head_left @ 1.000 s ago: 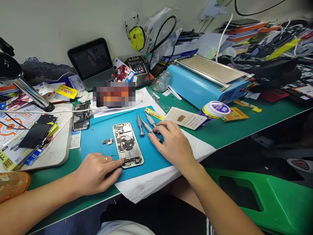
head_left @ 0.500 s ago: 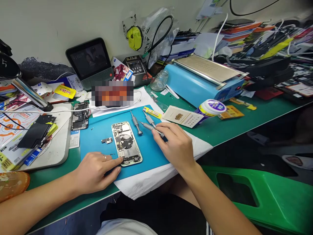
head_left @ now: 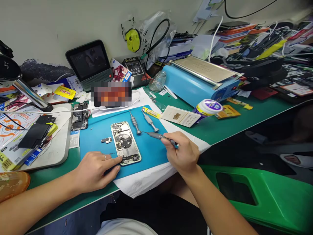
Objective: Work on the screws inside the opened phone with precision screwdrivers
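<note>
Gripped screwdriver point(head_left: 154, 134): lifted since the earlier frame and drawn nearer and to the right; tip points left.
Second phone point(head_left: 80, 117): lies with its interior exposed beside the far left corner of the blue mat point(head_left: 153, 156), on the green worktop point(head_left: 217, 132).
Left hand point(head_left: 96, 171): index finger extended onto the near left corner of the opened phone; thumb stands apart, nothing visible between the two.
Small board point(head_left: 106, 140): on the mat, left of the opened phone.
Opened phone point(head_left: 126, 143): flat on the mat, internals facing up.
Loose screwdrivers point(head_left: 135, 123): two, on the mat, to the right of the opened phone's far end.
Right hand point(head_left: 182, 150): fingers closed around the gripped screwdriver's handle.
Tub point(head_left: 208, 107): white and purple, farther right, behind a printed card point(head_left: 181, 116).
</note>
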The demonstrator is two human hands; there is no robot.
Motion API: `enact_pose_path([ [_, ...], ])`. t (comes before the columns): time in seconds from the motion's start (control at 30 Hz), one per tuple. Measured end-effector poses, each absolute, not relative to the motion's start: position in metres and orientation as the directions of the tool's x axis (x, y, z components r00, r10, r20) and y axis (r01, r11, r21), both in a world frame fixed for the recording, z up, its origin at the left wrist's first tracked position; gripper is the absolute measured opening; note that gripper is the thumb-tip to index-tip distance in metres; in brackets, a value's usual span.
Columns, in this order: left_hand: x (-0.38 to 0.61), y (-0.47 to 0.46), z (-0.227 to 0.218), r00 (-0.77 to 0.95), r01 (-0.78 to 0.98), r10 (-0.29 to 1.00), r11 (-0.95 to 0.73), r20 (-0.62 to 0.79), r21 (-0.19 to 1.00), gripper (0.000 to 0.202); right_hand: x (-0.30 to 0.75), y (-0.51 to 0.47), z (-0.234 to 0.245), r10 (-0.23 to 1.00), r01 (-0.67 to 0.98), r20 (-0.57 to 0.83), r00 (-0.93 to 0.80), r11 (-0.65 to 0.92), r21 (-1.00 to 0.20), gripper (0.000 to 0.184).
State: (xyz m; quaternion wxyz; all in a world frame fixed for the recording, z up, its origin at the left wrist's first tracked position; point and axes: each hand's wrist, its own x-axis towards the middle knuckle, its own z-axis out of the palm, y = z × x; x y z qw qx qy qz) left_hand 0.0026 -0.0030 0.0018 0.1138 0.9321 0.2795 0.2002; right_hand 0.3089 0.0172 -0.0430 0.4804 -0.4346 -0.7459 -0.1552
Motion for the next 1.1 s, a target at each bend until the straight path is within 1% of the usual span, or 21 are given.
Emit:
enact_pose_path([
  [0.17,0.002,-0.003,0.001,0.765,0.476,0.568,-0.816,0.305,0.326,0.028,0.312,0.017,-0.049,0.482,0.788,0.871,-0.093,0.571,-0.232,0.017],
  [0.27,0.003,-0.003,0.001,0.765,0.475,0.567,-0.817,0.305,0.326,0.028,0.314,0.015,-0.052,0.431,0.780,0.901,-0.053,0.581,-0.232,0.017],
  [0.37,0.003,-0.002,0.001,0.762,0.477,0.571,-0.814,0.305,0.331,0.027,0.317,0.014,-0.054,0.344,0.786,0.938,-0.033,0.589,-0.188,0.017],
  [0.43,0.003,-0.002,0.002,0.762,0.476,0.572,-0.813,0.303,0.336,0.027,0.316,0.015,-0.053,0.306,0.793,0.951,-0.039,0.589,-0.157,0.018],
  [0.53,0.002,-0.003,0.001,0.764,0.474,0.570,-0.814,0.302,0.337,0.027,0.312,0.018,-0.048,0.280,0.791,0.956,-0.091,0.603,-0.101,0.020],
  [0.63,0.002,-0.004,0.001,0.763,0.477,0.570,-0.814,0.304,0.331,0.027,0.308,0.022,-0.042,0.266,0.755,0.950,-0.164,0.654,-0.053,0.025],
  [0.73,0.002,-0.003,0.001,0.766,0.477,0.572,-0.812,0.295,0.335,0.027,0.306,0.024,-0.040,0.313,0.698,0.927,-0.208,0.711,-0.083,0.037],
  [0.87,0.002,-0.002,0.001,0.766,0.476,0.572,-0.812,0.294,0.338,0.027,0.305,0.028,-0.043,0.426,0.616,0.868,-0.253,0.763,-0.195,0.064],
  [0.97,0.002,-0.002,0.001,0.764,0.478,0.573,-0.812,0.297,0.335,0.027,0.304,0.029,-0.044,0.479,0.587,0.842,-0.248,0.766,-0.262,0.070],
  [1.1,0.002,-0.002,0.002,0.768,0.469,0.569,-0.812,0.294,0.347,0.027,0.302,0.029,-0.043,0.521,0.590,0.806,-0.282,0.756,-0.283,0.075],
])
